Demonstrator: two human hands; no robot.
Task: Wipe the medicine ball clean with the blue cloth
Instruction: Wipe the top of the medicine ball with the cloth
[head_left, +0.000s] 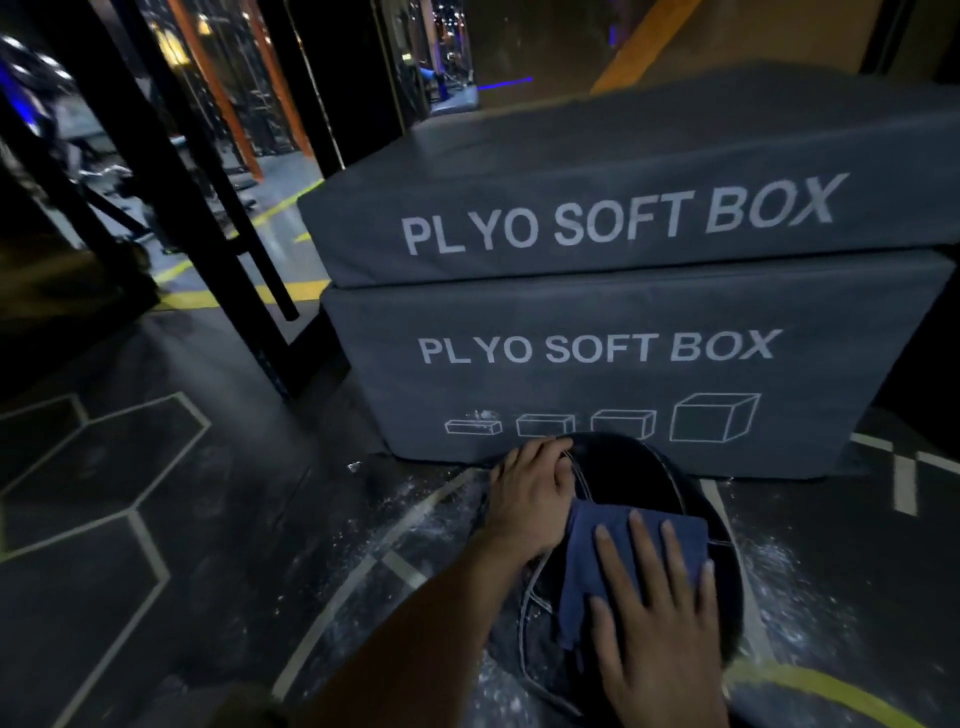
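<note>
Head view. The medicine ball (631, 525), black with pale stitched seams, sits on the dark floor (208, 519) at roughly 6 o'clock in the frame, just in front of the lower plyo soft box (623, 364). Whether the ball touches the box cannot be told.

The blue cloth (613, 551) lies folded over the top of the ball. The right hand (660, 618) lies flat on it, fingers straight and spread, pointing toward 12 o'clock; palm and fingers press the cloth against the ball, with no pinch evident. One corner of the cloth hangs past the thumb toward 7 o'clock.

The left hand (530, 499) rests on the ball's side at about 10 o'clock from the cloth, fingers relaxed and laid over the curve, fingertips reaching toward the box. It touches the cloth's left edge.

White dust or scuffing marks the floor round the ball. A second plyo soft box (623, 197) is stacked on the lower one at 12 o'clock. A black metal rack frame (171, 171) stands at 10 o'clock. Yellow floor lines (810, 680) curve at 5 o'clock
</note>
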